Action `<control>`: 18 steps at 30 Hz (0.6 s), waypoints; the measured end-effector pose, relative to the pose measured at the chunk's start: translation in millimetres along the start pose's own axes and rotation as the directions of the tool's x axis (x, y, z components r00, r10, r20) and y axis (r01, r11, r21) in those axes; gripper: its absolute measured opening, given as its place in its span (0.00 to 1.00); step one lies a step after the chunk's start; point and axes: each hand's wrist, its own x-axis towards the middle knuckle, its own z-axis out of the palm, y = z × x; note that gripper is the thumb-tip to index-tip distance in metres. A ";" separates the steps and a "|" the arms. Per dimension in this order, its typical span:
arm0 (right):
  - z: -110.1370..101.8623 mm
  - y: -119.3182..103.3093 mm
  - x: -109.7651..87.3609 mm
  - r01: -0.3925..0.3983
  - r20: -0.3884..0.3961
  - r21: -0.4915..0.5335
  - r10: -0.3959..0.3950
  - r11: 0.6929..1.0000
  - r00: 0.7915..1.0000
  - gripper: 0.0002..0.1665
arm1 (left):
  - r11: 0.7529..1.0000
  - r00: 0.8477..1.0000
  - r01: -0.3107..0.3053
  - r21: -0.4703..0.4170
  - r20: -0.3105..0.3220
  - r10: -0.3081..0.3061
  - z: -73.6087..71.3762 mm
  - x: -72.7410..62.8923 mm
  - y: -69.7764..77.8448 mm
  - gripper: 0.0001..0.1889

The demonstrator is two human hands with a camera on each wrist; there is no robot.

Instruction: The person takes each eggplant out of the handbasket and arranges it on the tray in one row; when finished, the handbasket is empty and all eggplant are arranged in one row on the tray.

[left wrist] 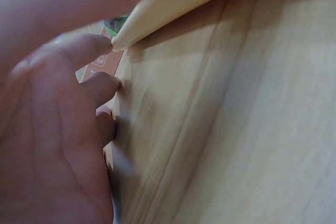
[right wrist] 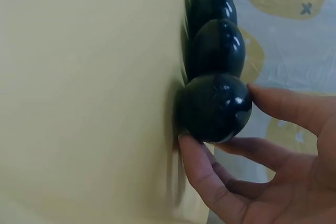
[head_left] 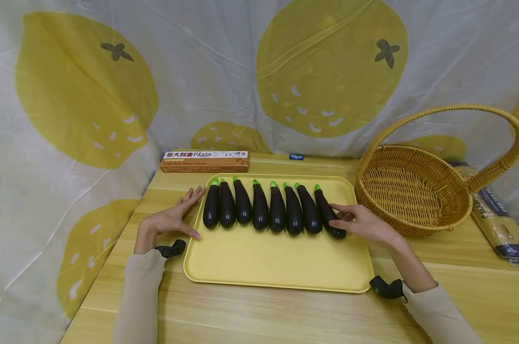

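Note:
Several dark eggplants [head_left: 277,210] with green stem ends lie side by side in a row across a yellow tray [head_left: 276,263], stems pointing to the back. My right hand [head_left: 356,222] holds the rightmost eggplant [head_left: 325,204] near its thick end. In the right wrist view, thumb and fingers pinch that eggplant [right wrist: 212,109] from two sides, and it lies on the tray. At the tray's left rim is my left hand [head_left: 171,220], its fingers spread and thumb at the edge. The left wrist view shows the fingers by the tray's edge [left wrist: 181,6], gripping nothing.
A wicker basket [head_left: 407,196] with a tall handle stands right of the tray. Beside it lies a plastic pasta packet [head_left: 500,220]. Behind the tray are a pasta box [head_left: 204,162] and a small blue packet [head_left: 296,156], near a lemon-print curtain [head_left: 225,71].

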 end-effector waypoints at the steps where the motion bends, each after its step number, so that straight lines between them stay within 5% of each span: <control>1: -0.5 0.6 -0.1 0.002 0.000 -0.003 -0.002 1.000 1.000 0.41 | 1.000 1.000 -0.001 0.001 0.000 0.001 0.0 0.1 -0.1 0.70; 18: -4.5 2.6 -0.6 0.022 0.015 0.033 -0.023 0.999 1.000 0.41 | 1.000 1.000 0.000 0.027 0.003 0.000 -1.1 1.1 0.8 0.70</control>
